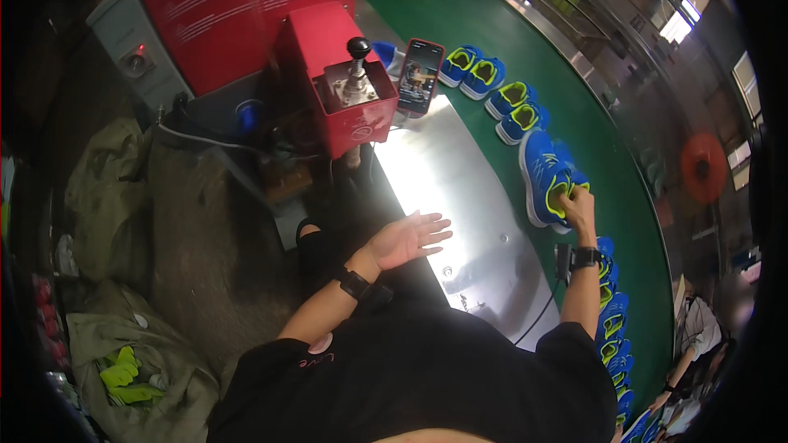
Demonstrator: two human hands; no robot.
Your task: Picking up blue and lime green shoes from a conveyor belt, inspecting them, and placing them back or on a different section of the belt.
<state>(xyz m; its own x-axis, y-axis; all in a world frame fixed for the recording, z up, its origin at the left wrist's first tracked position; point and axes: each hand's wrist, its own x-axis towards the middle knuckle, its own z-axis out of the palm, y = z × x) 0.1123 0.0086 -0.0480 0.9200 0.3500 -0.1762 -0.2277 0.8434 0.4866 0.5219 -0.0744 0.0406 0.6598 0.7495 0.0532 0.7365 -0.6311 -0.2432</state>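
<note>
We see a dim workshop with black fisheye corners and edges bending toward the rim. Overhead light blows out the polished steel work plate (460, 197), daylight flares through the far windows (677, 26), and the left side sinks into murky shadow.

1 view only, from a head-worn fisheye camera looking steeply down over the person's own torso and forearms. It faces forward and down onto the bright metal table (460, 197), close below, with the green conveyor belt (607, 148) curving off to the right. Straight edges bow toward the dark rim. The red machine (345, 82) stands ahead, upper centre.
</note>
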